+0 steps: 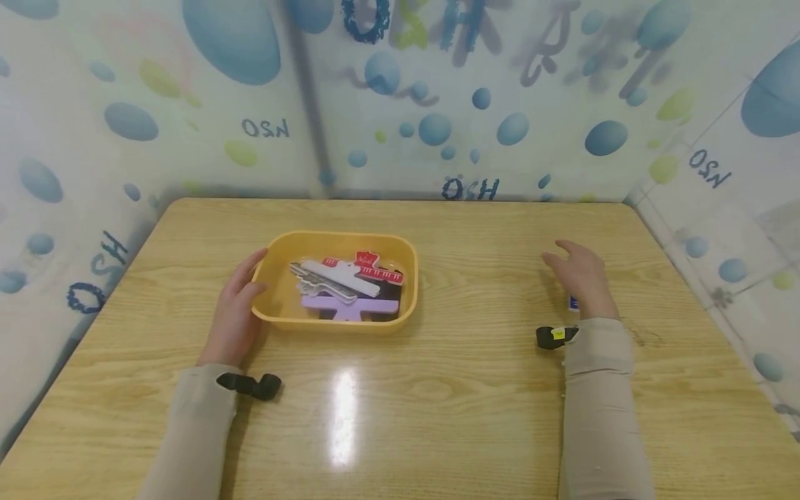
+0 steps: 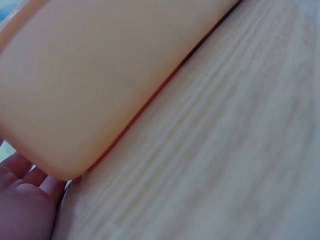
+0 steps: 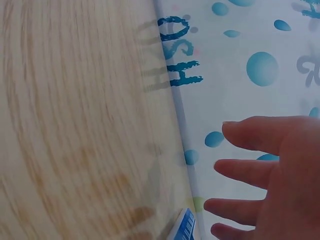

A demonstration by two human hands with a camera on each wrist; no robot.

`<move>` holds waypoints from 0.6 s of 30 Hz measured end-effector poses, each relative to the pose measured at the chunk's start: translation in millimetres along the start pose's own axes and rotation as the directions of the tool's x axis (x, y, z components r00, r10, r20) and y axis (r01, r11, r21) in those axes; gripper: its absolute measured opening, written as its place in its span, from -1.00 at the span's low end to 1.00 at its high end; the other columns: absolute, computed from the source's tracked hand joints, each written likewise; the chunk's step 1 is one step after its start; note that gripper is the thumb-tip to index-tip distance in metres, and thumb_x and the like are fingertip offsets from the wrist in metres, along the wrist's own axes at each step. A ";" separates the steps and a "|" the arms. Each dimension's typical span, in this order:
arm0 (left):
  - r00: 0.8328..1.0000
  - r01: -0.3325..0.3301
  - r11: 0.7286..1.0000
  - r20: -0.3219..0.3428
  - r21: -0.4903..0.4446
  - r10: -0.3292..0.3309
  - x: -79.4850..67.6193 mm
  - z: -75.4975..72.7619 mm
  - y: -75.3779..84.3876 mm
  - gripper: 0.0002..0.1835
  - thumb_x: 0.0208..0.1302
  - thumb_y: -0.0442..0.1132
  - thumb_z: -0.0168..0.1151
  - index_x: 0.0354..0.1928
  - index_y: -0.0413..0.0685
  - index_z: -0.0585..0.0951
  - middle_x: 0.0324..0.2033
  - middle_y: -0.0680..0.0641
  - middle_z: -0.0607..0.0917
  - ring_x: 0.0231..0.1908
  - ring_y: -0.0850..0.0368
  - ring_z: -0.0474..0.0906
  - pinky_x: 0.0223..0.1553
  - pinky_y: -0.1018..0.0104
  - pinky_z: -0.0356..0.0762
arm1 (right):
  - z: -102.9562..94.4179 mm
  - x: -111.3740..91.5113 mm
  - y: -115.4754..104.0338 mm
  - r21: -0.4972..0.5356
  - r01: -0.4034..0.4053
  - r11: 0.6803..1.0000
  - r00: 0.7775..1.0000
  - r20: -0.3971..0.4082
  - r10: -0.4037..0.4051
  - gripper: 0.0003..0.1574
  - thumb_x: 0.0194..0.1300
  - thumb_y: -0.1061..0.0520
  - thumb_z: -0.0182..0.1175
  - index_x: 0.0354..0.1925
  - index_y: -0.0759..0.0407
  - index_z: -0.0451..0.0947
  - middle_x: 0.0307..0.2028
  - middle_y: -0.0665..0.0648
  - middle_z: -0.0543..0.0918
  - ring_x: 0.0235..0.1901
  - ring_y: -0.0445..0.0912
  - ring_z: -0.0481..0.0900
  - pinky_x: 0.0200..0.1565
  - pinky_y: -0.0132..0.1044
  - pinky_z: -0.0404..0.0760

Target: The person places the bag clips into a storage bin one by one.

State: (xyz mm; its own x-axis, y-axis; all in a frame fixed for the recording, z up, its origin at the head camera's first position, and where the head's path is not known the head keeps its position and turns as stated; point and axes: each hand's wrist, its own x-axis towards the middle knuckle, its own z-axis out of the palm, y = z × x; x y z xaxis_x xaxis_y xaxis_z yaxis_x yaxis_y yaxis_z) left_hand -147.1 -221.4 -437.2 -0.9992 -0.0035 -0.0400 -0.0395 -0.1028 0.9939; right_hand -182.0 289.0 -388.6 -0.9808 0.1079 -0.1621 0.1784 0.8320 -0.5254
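Observation:
A yellow plastic tray (image 1: 337, 326) sits on the table left of centre. My left hand (image 1: 234, 305) holds its left side, the thumb over the rim and the fingers outside; in the left wrist view the tray's side wall (image 2: 100, 85) hides most of them. Inside lie several wide clips in a pile: a lilac clip (image 1: 350, 307), a white clip (image 1: 344, 276), a red clip (image 1: 381, 273) with a keyboard pattern, and dark ones beneath. On the right, my right hand (image 1: 581, 274) hovers with fingers spread, holding nothing. Below it is a blue-and-white piece (image 3: 184, 226), mostly hidden.
The wooden table (image 1: 475, 417) meets a wall (image 1: 400, 104) patterned with blue and green drops along its back edge. A second wall (image 1: 737, 208) runs along the right side. A small camera (image 1: 553, 337) is strapped at my right wrist, another camera (image 1: 265, 387) at the left.

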 end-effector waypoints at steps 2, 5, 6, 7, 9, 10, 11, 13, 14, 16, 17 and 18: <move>1.000 -0.002 1.000 -0.003 -0.001 0.002 0.1 -0.3 -0.7 -0.48 0.31 -0.37 -0.19 0.29 0.21 0.23 0.30 0.08 0.09 0.24 0.03 0.08 0.05 0.40 0.31 | 0.1 -0.1 1.4 -0.012 0.000 1.000 1.000 0.000 0.000 -0.17 0.32 -0.22 -0.25 0.29 0.36 0.02 0.24 0.46 0.07 0.21 0.36 -0.07 0.16 0.21 -0.13; 1.000 -0.003 1.000 -0.002 -0.003 0.003 -0.2 -0.5 -0.8 -0.47 0.31 -0.37 -0.19 0.29 0.21 0.23 0.31 0.07 0.08 0.24 0.03 0.07 0.04 0.42 0.32 | 0.5 -0.5 2.4 -0.008 -0.019 1.000 1.000 0.013 0.019 -0.15 0.31 -0.24 -0.26 0.31 0.34 -0.01 0.25 0.46 0.04 0.22 0.37 -0.10 0.15 0.23 -0.10; 1.000 -0.004 1.000 -0.002 -0.006 0.004 -0.1 -0.7 -0.9 -0.47 0.31 -0.37 -0.19 0.29 0.21 0.23 0.31 0.07 0.08 0.25 0.02 0.07 0.04 0.42 0.32 | 0.7 -0.6 2.6 -0.003 -0.029 1.000 0.999 0.021 0.029 -0.14 0.31 -0.26 -0.27 0.31 0.33 -0.02 0.26 0.45 0.03 0.22 0.37 -0.10 0.15 0.23 -0.08; 1.000 -0.004 1.000 -0.004 -0.007 0.004 0.0 -0.9 -1.0 -0.47 0.31 -0.37 -0.19 0.29 0.21 0.23 0.31 0.07 0.08 0.25 0.03 0.07 0.04 0.42 0.32 | 0.9 -0.6 2.9 0.011 -0.044 0.999 0.998 0.034 0.043 -0.12 0.30 -0.27 -0.28 0.32 0.32 -0.04 0.27 0.45 0.01 0.22 0.37 -0.11 0.14 0.23 -0.07; 1.000 0.000 1.000 -0.007 -0.010 0.000 -0.1 -1.0 -0.7 -0.47 0.31 -0.37 -0.19 0.29 0.21 0.23 0.31 0.07 0.08 0.25 0.03 0.07 0.04 0.42 0.32 | 1.2 -0.6 3.2 0.032 -0.071 0.997 0.996 0.061 0.069 -0.10 0.29 -0.30 -0.30 0.33 0.29 -0.07 0.28 0.44 -0.03 0.22 0.37 -0.12 0.13 0.24 -0.04; 1.000 0.003 1.000 -0.010 -0.011 -0.003 0.1 -1.1 -0.8 -0.47 0.30 -0.37 -0.19 0.29 0.21 0.23 0.31 0.07 0.08 0.24 0.03 0.07 0.04 0.42 0.32 | 1.5 -0.4 3.6 0.036 -0.082 0.996 0.994 0.071 0.079 -0.09 0.29 -0.31 -0.31 0.34 0.29 -0.08 0.28 0.44 -0.04 0.22 0.38 -0.12 0.13 0.24 -0.03; 1.000 0.004 1.000 -0.013 -0.010 -0.004 0.3 -1.1 -0.9 -0.47 0.30 -0.37 -0.19 0.29 0.21 0.23 0.31 0.07 0.09 0.24 0.04 0.08 0.04 0.42 0.32 | 1.7 -0.2 3.8 0.039 -0.090 0.995 0.993 0.078 0.086 -0.08 0.28 -0.32 -0.31 0.34 0.29 -0.09 0.28 0.44 -0.04 0.22 0.38 -0.12 0.13 0.24 -0.02; 1.000 0.008 1.000 -0.021 -0.012 -0.009 0.5 -0.9 -0.8 -0.47 0.30 -0.38 -0.18 0.28 0.20 0.24 0.31 0.08 0.09 0.24 0.05 0.09 0.05 0.41 0.32 | 2.1 0.4 4.4 0.039 -0.096 0.995 0.992 0.080 0.093 -0.07 0.28 -0.31 -0.32 0.34 0.31 -0.11 0.28 0.45 -0.04 0.21 0.38 -0.10 0.13 0.23 0.00; 1.000 0.009 1.000 -0.021 -0.017 -0.010 0.6 -0.7 -0.7 -0.47 0.30 -0.38 -0.18 0.28 0.20 0.24 0.31 0.07 0.09 0.24 0.04 0.09 0.05 0.40 0.32 | 2.4 0.8 4.8 0.035 -0.097 0.995 0.993 0.067 0.094 -0.08 0.29 -0.30 -0.31 0.33 0.32 -0.10 0.27 0.46 -0.03 0.21 0.37 -0.09 0.13 0.22 0.01; 1.000 0.010 1.000 -0.021 -0.019 -0.010 0.9 -0.2 -0.4 -0.47 0.29 -0.38 -0.18 0.29 0.20 0.23 0.31 0.06 0.09 0.24 0.04 0.09 0.06 0.39 0.31 | 3.2 1.4 6.0 0.035 -0.107 0.994 0.994 0.037 0.106 -0.11 0.30 -0.26 -0.31 0.33 0.35 -0.10 0.27 0.46 -0.01 0.20 0.37 -0.05 0.14 0.20 0.02; 1.000 0.010 1.000 -0.021 -0.020 -0.011 0.9 -0.2 -0.4 -0.47 0.29 -0.38 -0.19 0.29 0.20 0.23 0.31 0.06 0.08 0.24 0.04 0.09 0.06 0.38 0.31 | 3.6 1.6 6.6 0.037 -0.113 0.993 0.993 0.022 0.112 -0.12 0.31 -0.25 -0.30 0.32 0.35 -0.09 0.26 0.46 0.01 0.20 0.36 -0.04 0.13 0.20 0.03; 1.000 0.011 1.000 -0.020 -0.022 -0.011 0.8 -0.1 -0.2 -0.47 0.30 -0.38 -0.19 0.29 0.20 0.23 0.31 0.06 0.08 0.24 0.04 0.08 0.07 0.37 0.30 | 4.0 1.7 7.2 0.042 -0.119 0.992 0.993 0.009 0.119 -0.13 0.32 -0.23 -0.30 0.32 0.36 -0.09 0.26 0.46 0.01 0.20 0.36 -0.03 0.13 0.20 0.04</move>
State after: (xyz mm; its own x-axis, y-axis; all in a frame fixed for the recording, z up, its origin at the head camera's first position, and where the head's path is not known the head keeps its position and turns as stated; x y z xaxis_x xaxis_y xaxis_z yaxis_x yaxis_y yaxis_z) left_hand -147.9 -221.5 -437.5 -0.9983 -0.0220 -0.0532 -0.0500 -0.1250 0.9909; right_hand -182.1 293.1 -396.1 -0.9519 0.2013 -0.2311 0.2973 0.7898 -0.5365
